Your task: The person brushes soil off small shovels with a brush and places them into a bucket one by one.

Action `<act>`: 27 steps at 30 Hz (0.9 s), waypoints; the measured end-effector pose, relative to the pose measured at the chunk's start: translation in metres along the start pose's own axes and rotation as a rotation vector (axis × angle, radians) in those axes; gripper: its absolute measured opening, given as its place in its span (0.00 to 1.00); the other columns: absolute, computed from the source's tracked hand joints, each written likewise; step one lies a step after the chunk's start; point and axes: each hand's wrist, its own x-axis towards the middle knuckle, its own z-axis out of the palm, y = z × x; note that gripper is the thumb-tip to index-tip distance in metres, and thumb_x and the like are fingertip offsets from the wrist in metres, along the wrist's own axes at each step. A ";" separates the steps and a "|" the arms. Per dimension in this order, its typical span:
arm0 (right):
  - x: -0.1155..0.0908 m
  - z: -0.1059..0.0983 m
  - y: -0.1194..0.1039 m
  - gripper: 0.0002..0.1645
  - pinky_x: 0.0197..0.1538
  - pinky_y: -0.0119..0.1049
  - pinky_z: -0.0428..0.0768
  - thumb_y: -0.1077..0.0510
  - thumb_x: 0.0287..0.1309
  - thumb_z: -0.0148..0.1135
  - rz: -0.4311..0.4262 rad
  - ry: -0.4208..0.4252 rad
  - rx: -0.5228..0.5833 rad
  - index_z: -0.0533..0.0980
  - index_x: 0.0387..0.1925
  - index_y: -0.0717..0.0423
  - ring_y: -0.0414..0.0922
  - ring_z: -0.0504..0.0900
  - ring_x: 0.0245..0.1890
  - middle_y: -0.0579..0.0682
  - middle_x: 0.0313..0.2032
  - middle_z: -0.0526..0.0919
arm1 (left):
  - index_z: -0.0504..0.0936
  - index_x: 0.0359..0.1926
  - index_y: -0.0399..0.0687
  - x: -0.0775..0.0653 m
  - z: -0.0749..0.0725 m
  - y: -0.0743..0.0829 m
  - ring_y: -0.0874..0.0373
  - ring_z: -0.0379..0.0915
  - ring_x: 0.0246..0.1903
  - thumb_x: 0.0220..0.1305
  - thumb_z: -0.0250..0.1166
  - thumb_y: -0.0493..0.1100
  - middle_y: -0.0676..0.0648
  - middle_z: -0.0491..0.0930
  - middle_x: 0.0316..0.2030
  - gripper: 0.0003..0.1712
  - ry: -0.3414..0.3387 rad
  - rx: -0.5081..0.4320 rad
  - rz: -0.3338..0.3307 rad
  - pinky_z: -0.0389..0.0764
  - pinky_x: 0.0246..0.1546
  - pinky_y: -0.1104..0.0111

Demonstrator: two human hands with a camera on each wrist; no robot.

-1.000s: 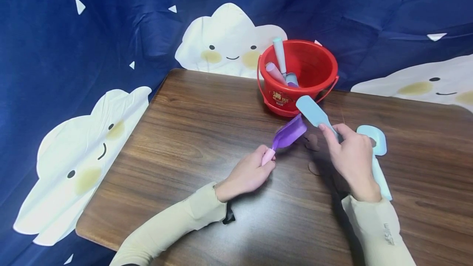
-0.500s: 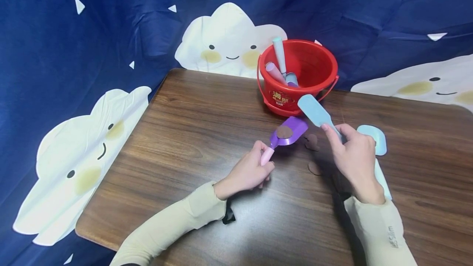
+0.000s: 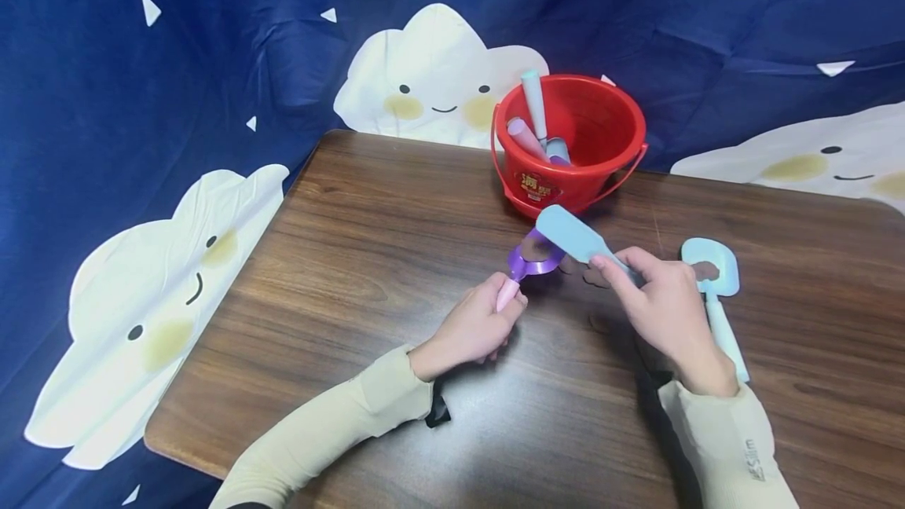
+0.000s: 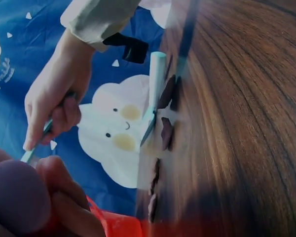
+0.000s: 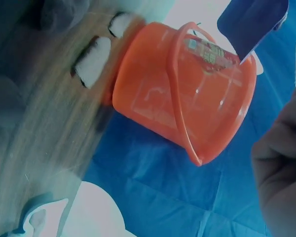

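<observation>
My left hand (image 3: 472, 320) grips a purple toy shovel (image 3: 517, 264) by its pink handle, and a brown flat piece (image 3: 535, 248) lies on its blade. A light blue spatula (image 3: 576, 236) is pinched between the thumb and fingers of my right hand (image 3: 668, 309). From the head camera, its blade overlaps the far part of the purple blade and hides some of the brown piece; whether they touch I cannot tell. Below the spatula, more brown flat pieces (image 3: 596, 276) rest on the table, partly in shadow. The left wrist view shows several such thin pieces (image 4: 166, 133).
Just beyond the tools stands a red bucket (image 3: 576, 185) with pink and pale blue handles inside. A light blue shovel (image 3: 724, 336) lies right of my right hand, brown showing at its blade. Behind the wooden table (image 3: 318, 258) hangs a blue cloth (image 3: 226, 38) with clouds.
The purple shovel's blade has turned face up, bringing the brown piece into sight. The light blue spatula has moved left and down over that blade. The bucket stays put.
</observation>
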 end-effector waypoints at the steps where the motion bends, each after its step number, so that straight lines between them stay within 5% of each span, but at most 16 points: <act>1: -0.001 0.001 0.000 0.09 0.19 0.27 0.59 0.56 0.54 0.70 -0.007 -0.029 0.001 0.82 0.33 0.58 0.35 0.61 0.14 0.46 0.12 0.74 | 0.72 0.40 0.54 0.000 0.001 0.000 0.57 0.67 0.07 0.68 0.53 0.47 0.48 0.72 0.14 0.04 0.005 -0.007 -0.008 0.71 0.04 0.66; 14: -0.005 0.018 -0.006 0.08 0.20 0.28 0.66 0.51 0.57 0.67 -0.042 -0.331 0.024 0.82 0.33 0.51 0.36 0.65 0.15 0.38 0.14 0.70 | 0.66 0.45 0.48 0.003 0.006 -0.002 0.58 0.70 0.06 0.69 0.54 0.43 0.48 0.73 0.17 0.07 -0.061 -0.171 0.040 0.73 0.05 0.61; 27: -0.004 0.021 -0.003 0.11 0.19 0.29 0.65 0.49 0.59 0.65 0.016 -0.352 -0.003 0.82 0.34 0.53 0.37 0.65 0.15 0.40 0.13 0.70 | 0.65 0.43 0.45 0.003 0.008 -0.005 0.55 0.72 0.05 0.69 0.54 0.40 0.46 0.70 0.12 0.07 -0.082 -0.240 -0.002 0.79 0.09 0.57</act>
